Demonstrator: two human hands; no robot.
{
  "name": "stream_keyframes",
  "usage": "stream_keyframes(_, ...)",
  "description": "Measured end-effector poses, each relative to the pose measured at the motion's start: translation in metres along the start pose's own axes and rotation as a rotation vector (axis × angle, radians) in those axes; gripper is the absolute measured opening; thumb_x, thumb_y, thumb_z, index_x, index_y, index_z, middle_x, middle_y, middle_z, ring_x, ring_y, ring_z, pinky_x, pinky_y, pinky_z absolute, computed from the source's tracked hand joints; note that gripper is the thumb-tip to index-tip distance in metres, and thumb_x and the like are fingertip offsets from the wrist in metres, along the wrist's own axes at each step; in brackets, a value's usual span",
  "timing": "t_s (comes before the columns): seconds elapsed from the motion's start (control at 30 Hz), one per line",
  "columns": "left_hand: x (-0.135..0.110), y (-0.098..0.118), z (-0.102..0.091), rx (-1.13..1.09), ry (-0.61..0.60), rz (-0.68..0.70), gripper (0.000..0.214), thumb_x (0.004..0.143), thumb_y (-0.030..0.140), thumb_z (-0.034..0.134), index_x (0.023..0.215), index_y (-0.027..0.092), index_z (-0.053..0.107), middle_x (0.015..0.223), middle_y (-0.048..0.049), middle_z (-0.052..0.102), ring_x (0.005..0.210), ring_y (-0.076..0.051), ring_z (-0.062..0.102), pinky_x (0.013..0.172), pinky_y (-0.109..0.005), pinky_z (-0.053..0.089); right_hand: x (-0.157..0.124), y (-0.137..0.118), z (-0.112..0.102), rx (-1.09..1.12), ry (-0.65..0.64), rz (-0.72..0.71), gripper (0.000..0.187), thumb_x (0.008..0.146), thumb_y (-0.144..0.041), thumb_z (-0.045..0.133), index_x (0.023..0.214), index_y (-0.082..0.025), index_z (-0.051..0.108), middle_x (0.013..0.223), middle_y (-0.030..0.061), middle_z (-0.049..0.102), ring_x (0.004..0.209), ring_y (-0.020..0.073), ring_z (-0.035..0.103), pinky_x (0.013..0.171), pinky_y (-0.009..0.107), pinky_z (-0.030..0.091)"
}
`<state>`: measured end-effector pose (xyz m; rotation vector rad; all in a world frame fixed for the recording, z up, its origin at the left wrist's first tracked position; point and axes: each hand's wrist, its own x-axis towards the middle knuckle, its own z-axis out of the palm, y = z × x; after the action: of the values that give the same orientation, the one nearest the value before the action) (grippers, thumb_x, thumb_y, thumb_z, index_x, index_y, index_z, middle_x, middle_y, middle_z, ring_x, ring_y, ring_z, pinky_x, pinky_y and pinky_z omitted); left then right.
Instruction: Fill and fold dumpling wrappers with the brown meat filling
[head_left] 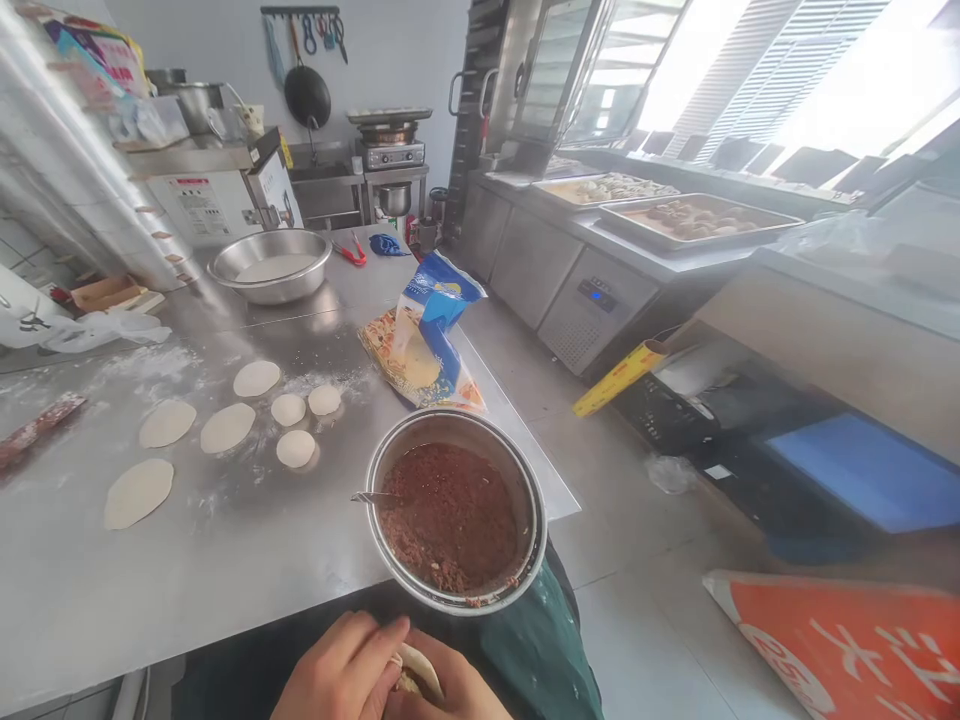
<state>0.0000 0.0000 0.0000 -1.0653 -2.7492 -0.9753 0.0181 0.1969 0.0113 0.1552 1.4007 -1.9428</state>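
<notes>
Left hand [341, 675] and right hand [457, 692] both curl shut round our dough wrapper [417, 668], pinched between them at table edge. Steel table [225, 560] spreads ahead; filling bowl [454, 510] just beyond hands; rolled dough discs [225, 428] further left.

Pale dough wrapper [418, 672], folded, pinched between both hands at the bottom edge, partly hidden
</notes>
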Motion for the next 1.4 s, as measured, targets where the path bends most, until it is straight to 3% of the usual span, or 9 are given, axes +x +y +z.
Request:
stream_keyframes(0.13,-0.002,-0.006,0.006,0.124,-0.034,0.045,0.022,0.102,0.013,0.050,0.086,0.023,0.061,0.079,0.0006,0.064,0.068,-0.014,0.066,0.062,-0.026,0.056,0.003,0.001,-0.003,-0.098,-0.012,0.054,0.019,0.080,-0.033,0.066,0.088,-0.020,0.057,0.079,-0.0038,0.047,0.075,0.0137,0.040,0.066,0.029,0.030)
stream_keyframes(0.27,-0.007,-0.011,0.015,0.231,-0.057,0.150,0.020,0.096,0.008,0.051,0.105,0.020,0.064,0.086,-0.0024,0.067,0.073,-0.017,0.067,0.064,-0.029,0.059,0.005,-0.002,-0.004,-0.183,-0.027,0.048,0.014,0.074,-0.026,0.063,0.079,-0.022,0.051,0.076,-0.0055,0.043,0.073,0.0123,0.038,0.063,0.028,0.030)
stream_keyframes(0.43,-0.010,-0.014,0.022,0.255,-0.064,0.170,0.019,0.094,0.007,0.053,0.084,0.022,0.057,0.078,-0.0002,0.061,0.065,-0.017,0.063,0.057,-0.030,0.055,0.007,-0.010,-0.008,-0.291,-0.025,0.098,0.008,0.075,-0.024,0.062,0.075,-0.021,0.054,0.072,-0.0053,0.045,0.073,0.0128,0.038,0.062,0.029,0.028)
stream_keyframes(0.53,-0.007,-0.012,0.022,0.295,-0.049,0.204,0.020,0.094,0.008,0.051,0.104,0.019,0.064,0.083,-0.0023,0.066,0.068,-0.018,0.066,0.059,-0.031,0.058,0.008,-0.011,-0.013,-0.330,-0.038,0.083,0.014,0.071,-0.020,0.063,0.069,-0.022,0.049,0.070,-0.0058,0.042,0.072,0.0124,0.035,0.062,0.029,0.026)
stream_keyframes(0.7,-0.003,-0.011,0.011,0.204,-0.045,0.105,0.021,0.097,0.009,0.051,0.087,0.022,0.063,0.079,-0.0008,0.065,0.067,-0.017,0.067,0.059,-0.030,0.058,0.006,-0.009,-0.019,-0.163,-0.083,0.079,0.027,0.067,-0.023,0.073,0.094,-0.020,0.066,0.081,-0.0040,0.053,0.076,0.0132,0.043,0.065,0.027,0.031)
stream_keyframes(0.87,-0.005,-0.013,0.003,0.009,-0.017,-0.077,0.018,0.105,0.023,0.054,0.095,0.025,0.069,0.087,0.0000,0.070,0.076,-0.014,0.071,0.069,-0.024,0.061,0.006,-0.001,-0.018,0.085,-0.052,0.010,0.040,0.071,-0.038,0.079,0.103,-0.016,0.067,0.084,-0.0012,0.057,0.080,0.0147,0.048,0.074,0.028,0.037)
stream_keyframes(1.03,-0.005,-0.014,0.003,-0.021,-0.037,-0.046,0.026,0.105,0.023,0.054,0.127,0.025,0.068,0.099,-0.0024,0.074,0.085,-0.013,0.075,0.079,-0.019,0.064,0.012,0.011,-0.014,0.143,-0.042,-0.041,0.050,0.068,-0.041,0.084,0.106,-0.016,0.064,0.086,-0.0004,0.058,0.079,0.0155,0.050,0.074,0.030,0.038)
stream_keyframes(1.2,-0.004,-0.011,0.003,-0.019,-0.045,-0.029,0.026,0.105,0.020,0.051,0.123,0.024,0.069,0.097,-0.0031,0.074,0.083,-0.013,0.075,0.078,-0.019,0.064,0.013,0.014,-0.014,0.089,-0.006,-0.048,0.044,0.071,-0.036,0.079,0.105,-0.014,0.061,0.083,-0.0011,0.056,0.076,0.0147,0.048,0.072,0.030,0.038)
stream_keyframes(1.4,-0.004,-0.010,0.012,0.065,0.015,0.020,0.019,0.104,0.016,0.048,0.098,0.021,0.066,0.087,-0.0024,0.068,0.075,-0.014,0.071,0.071,-0.023,0.061,0.012,0.009,-0.013,-0.009,0.021,-0.015,0.032,0.071,-0.029,0.065,0.101,-0.017,0.061,0.079,-0.0037,0.052,0.074,0.0139,0.046,0.070,0.030,0.037)
